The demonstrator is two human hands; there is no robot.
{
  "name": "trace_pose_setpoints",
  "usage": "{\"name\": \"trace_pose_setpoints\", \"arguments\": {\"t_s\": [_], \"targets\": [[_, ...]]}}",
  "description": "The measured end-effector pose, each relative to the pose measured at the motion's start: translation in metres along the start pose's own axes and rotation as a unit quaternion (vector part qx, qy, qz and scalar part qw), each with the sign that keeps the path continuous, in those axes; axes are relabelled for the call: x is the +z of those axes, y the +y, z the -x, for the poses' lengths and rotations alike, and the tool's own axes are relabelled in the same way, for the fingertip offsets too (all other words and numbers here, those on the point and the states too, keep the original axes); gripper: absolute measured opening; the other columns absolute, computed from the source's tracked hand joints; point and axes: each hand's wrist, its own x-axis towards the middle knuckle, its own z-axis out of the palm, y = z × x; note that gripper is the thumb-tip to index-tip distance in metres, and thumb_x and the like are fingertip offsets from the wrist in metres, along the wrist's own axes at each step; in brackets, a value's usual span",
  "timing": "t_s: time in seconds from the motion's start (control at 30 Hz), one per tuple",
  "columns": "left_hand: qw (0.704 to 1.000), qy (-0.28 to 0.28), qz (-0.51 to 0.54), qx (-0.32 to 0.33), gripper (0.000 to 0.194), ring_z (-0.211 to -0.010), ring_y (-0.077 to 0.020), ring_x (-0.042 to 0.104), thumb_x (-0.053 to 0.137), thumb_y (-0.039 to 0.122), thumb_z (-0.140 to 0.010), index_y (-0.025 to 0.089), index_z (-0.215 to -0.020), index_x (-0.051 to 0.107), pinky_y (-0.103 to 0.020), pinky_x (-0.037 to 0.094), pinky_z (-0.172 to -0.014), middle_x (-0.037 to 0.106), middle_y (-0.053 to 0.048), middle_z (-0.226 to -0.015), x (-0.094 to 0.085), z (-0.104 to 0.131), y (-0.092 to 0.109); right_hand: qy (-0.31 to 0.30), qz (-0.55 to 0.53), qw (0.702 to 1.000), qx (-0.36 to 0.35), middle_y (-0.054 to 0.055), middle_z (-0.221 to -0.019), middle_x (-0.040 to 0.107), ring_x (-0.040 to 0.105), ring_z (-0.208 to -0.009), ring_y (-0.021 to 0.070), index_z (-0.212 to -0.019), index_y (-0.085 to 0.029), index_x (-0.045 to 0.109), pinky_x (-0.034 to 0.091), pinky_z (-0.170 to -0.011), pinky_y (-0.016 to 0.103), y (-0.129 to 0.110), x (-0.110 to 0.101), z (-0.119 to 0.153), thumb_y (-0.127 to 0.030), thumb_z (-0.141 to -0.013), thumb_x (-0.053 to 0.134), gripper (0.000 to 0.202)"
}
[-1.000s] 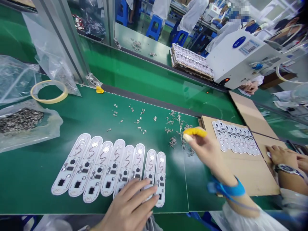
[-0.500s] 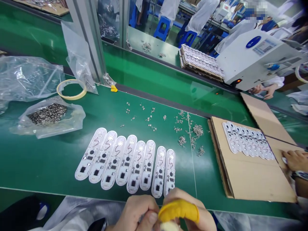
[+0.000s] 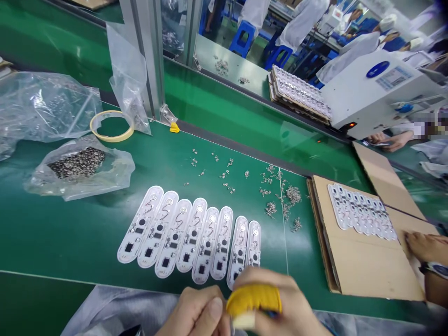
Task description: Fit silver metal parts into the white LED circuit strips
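My left hand (image 3: 198,311) is closed at the bottom centre, its thumb pressed against the curled fingers. Right beside it my right hand (image 3: 280,294) is closed too, with a yellow cot (image 3: 254,298) over a finger and a pale cover on the thumb. Their fingertips meet; whatever they pinch is hidden between them. Just beyond lies a slanted row of several long white rounded housings (image 3: 168,242), each with a circuit board, a black chip, thin wires and a round disc. My right hand covers the lower end of the rightmost one.
Small metal parts (image 3: 293,195) lie in loose clusters. Left are an open bag of metal parts (image 3: 79,163) and a tape roll (image 3: 131,133). Cardboard (image 3: 371,266) at right bears more housings (image 3: 362,212) and another person's hand (image 3: 423,247). A white machine (image 3: 374,93) stands behind the divider.
The view has swung a little, so the table things sit farther right. My right hand has shifted and covers more of the rightmost housing. Both hands stay together.
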Motion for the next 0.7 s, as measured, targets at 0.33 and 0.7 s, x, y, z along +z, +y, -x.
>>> {"name": "trace_pose_setpoints", "arguments": {"t_s": [0.33,0.7], "targets": [[0.838,0.090,-0.460,0.281,0.036,-0.121,-0.0176,0.050,0.029,0.008,-0.097,0.018,-0.106,0.063,-0.036,0.037,-0.102,0.061,0.002,-0.124,-0.001,-0.022,-0.036,0.001,0.156,0.986,0.061,0.003,-0.084,0.067,0.057,-0.082,0.0181,-0.081,-0.021,0.070,0.046,-0.073,0.032,0.061,-0.018,-0.051,-0.016,-0.083,0.062,0.010],[0.825,0.097,-0.474,0.292,0.044,-0.117,-0.0165,0.054,0.027,0.002,-0.094,0.021,-0.108,0.064,-0.035,0.039,-0.099,0.063,0.006,-0.122,-0.004,-0.022,-0.033,-0.027,0.154,0.984,0.081,0.003,-0.084,0.065,0.058,-0.080,0.0169,-0.080,-0.019,0.070,0.046,-0.071,0.029,0.057,-0.022,-0.059,-0.011,-0.080,0.063,0.011]]}}
